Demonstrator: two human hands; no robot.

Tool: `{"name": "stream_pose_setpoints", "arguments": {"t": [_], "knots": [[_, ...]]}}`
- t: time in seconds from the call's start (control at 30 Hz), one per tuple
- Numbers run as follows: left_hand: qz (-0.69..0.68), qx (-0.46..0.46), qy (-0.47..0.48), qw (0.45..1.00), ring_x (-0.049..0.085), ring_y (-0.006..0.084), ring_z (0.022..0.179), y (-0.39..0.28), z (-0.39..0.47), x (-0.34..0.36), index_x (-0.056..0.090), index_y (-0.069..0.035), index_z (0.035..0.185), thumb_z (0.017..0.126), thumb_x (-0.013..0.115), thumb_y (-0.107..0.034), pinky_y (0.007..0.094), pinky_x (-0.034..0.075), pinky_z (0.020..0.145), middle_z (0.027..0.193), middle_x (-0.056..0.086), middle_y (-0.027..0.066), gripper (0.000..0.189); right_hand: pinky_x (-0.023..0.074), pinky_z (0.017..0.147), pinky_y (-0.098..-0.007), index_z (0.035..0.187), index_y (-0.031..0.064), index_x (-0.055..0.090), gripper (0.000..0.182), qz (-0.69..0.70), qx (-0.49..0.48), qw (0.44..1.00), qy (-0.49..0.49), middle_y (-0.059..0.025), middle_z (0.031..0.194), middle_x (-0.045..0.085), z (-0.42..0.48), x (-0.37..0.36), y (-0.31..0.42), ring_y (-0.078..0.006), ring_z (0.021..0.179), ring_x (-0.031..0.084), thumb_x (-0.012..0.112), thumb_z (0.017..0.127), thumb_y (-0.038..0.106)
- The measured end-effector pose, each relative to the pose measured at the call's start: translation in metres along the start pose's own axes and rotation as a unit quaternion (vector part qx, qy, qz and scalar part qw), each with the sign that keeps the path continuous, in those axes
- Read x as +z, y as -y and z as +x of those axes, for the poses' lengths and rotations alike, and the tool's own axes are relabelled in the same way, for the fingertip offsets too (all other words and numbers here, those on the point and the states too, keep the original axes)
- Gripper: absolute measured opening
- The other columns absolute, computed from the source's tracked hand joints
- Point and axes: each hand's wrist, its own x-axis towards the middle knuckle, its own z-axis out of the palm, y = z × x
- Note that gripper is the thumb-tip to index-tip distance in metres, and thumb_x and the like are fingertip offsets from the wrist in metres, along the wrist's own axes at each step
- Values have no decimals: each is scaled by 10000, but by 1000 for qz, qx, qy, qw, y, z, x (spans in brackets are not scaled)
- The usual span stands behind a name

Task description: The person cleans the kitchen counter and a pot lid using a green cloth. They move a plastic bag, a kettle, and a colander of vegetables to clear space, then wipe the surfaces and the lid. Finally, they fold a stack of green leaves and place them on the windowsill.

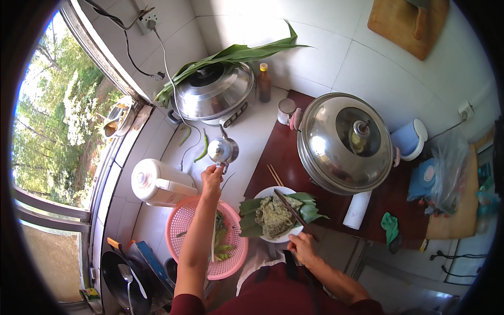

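Note:
My left hand (212,180) is closed on the handle of a small lidded metal pot (223,150) with a spout, over the white counter. My right hand (303,246) grips the rim of a white plate (269,191). On the plate lie green leaves (251,220) under a mound of greenish, crumbly food (275,216). Dark chopsticks (289,204) rest across the food. A pink perforated basket (236,260) holding green peppers and long green vegetables stands below my left forearm, which partly hides it.
A large lidded steamer (327,157) stands on the dark red table. Behind the counter are a lidded electric pan (220,92) and a brown bottle (264,83). A white electric kettle (151,181) is at the left. A cable (173,82) hangs down to the counter.

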Motion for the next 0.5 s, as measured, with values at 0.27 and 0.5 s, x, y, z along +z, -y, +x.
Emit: {"name": "stream_pose_setpoints", "arguments": {"t": [0.27,0.5], "knots": [[101,-5,21,995,393,77,494,47,60,36,704,18,919,891,719,-145,262,304,427,633,503,-30,166,404,493,-253,844,-10,611,177,68,4,995,-71,-94,659,632,-64,-27,-11,-125,530,548,628,946,134],[148,18,59,987,376,59,449,62,82,38,726,20,912,915,674,-150,253,274,403,593,487,-23,178,389,520,-245,874,3,641,153,102,-41,987,-120,-79,668,636,-109,-57,-9,-117,550,546,634,955,133]]}}
